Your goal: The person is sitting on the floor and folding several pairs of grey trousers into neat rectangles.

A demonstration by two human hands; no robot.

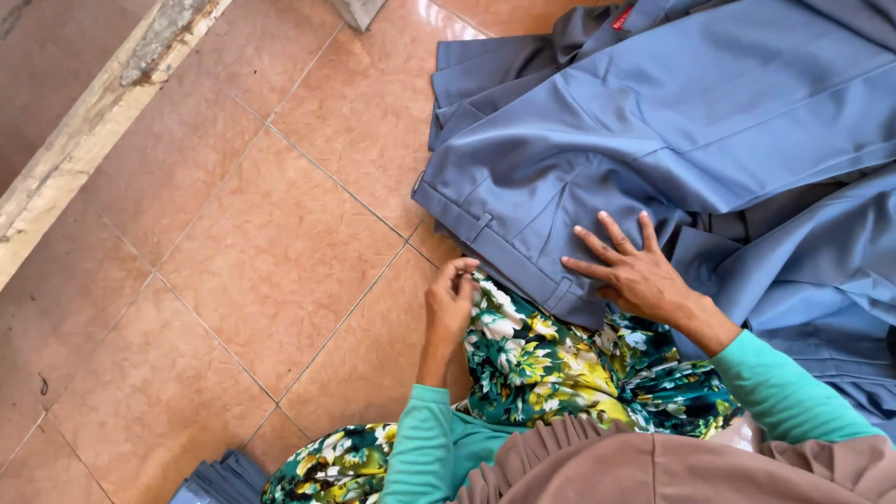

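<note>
Blue-grey trousers (597, 140) lie spread on the tiled floor, waistband with belt loops toward me. My right hand (630, 271) rests flat on the trousers near the waistband, fingers spread. My left hand (451, 301) has its fingertips pinched together at the waistband's lower edge, next to my green floral skirt (551, 364); whether it holds something small I cannot tell. Both arms wear teal sleeves.
More blue-grey garments (821, 280) pile up at the right. A folded dark blue stack (219, 481) sits at the bottom left. Orange-brown floor tiles (233, 261) stretch to the left, bounded by a pale raised concrete edge (84, 131) at the upper left.
</note>
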